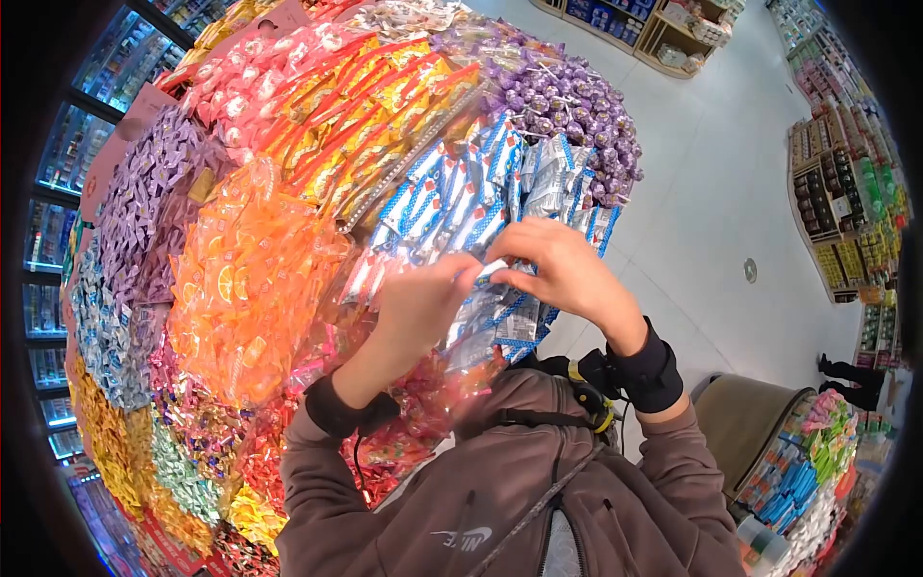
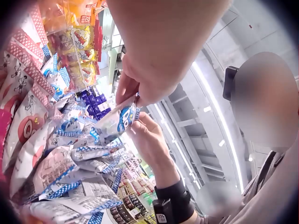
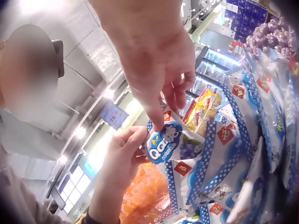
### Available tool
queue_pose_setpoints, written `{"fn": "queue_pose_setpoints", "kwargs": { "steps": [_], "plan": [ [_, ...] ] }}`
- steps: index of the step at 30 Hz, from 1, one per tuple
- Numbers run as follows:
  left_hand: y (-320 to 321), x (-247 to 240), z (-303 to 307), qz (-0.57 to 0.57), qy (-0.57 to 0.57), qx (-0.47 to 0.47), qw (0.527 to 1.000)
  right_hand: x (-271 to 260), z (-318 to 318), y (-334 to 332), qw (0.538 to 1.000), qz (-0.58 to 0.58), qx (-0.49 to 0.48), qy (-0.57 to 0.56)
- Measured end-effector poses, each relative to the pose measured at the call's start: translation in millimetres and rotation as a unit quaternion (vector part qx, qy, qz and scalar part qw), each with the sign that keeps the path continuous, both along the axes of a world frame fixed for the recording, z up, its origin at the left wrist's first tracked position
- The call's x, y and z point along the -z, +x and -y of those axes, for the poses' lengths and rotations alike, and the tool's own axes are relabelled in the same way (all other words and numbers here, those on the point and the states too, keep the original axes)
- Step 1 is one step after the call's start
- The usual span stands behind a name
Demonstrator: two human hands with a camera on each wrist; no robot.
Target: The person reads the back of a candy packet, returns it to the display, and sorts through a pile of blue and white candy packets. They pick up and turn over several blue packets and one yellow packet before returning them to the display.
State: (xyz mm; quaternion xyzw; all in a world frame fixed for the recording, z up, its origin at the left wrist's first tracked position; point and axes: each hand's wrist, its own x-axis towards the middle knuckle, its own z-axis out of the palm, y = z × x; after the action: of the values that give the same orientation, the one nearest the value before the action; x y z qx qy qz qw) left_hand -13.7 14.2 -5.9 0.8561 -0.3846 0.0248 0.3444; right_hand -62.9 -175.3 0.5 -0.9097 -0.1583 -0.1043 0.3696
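Observation:
My left hand [image 1: 423,300] and right hand [image 1: 556,262] meet over the candy display. Between them they pinch a small white-and-blue gummy candy packet [image 3: 163,145], each with thumb and fingers at its edge. In the right wrist view the packet's front shows a blue "QQ" logo and dark grapes. Only a sliver of it appears between the fingertips in the head view. Right below the hands lies a pile of matching blue-dotted packets [image 1: 452,197]. Similar packets with pink dotted edges [image 2: 30,121] lie beside them in the left wrist view.
Orange-wrapped candies [image 1: 245,298] fill the section at left, with yellow bags [image 1: 375,115] behind. Purple lollipops [image 1: 567,101] stand at the far right of the display. Pale floor [image 1: 711,192] and stocked shelves [image 1: 836,192] lie to the right. A brown bin-like stand [image 1: 745,423] is at lower right.

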Motion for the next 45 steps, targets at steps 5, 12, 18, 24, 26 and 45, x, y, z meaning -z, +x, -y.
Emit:
{"fn": "queue_pose_setpoints", "kwargs": {
  "steps": [5,12,18,24,26,45],
  "plan": [
    [-5.7,13.1,-3.2,0.038,-0.076,0.053,0.995,4.1,-3.3,-2.5,0.999,-0.027,0.012,0.023],
    [48.0,-17.7,2.3,-0.166,-0.094,-0.023,0.981,-23.8,60.2,37.9,0.983,0.029,0.078,0.166],
    [79.9,22.5,45.0,-0.129,0.033,0.011,0.991,-36.4,83.9,105.8,0.992,0.009,0.084,0.098],
    [88.0,51.8,71.9,-0.074,0.034,-0.009,0.997,-23.0,82.7,134.0,0.996,-0.015,0.053,0.075],
    [97.2,51.0,78.2,-0.141,0.068,-0.011,0.988,-16.3,86.1,140.7,0.997,-0.009,0.046,0.064],
    [76.0,63.5,105.2,-0.067,0.076,0.024,0.995,-10.2,99.4,171.7,0.989,-0.084,-0.059,-0.109]
  ]
}}
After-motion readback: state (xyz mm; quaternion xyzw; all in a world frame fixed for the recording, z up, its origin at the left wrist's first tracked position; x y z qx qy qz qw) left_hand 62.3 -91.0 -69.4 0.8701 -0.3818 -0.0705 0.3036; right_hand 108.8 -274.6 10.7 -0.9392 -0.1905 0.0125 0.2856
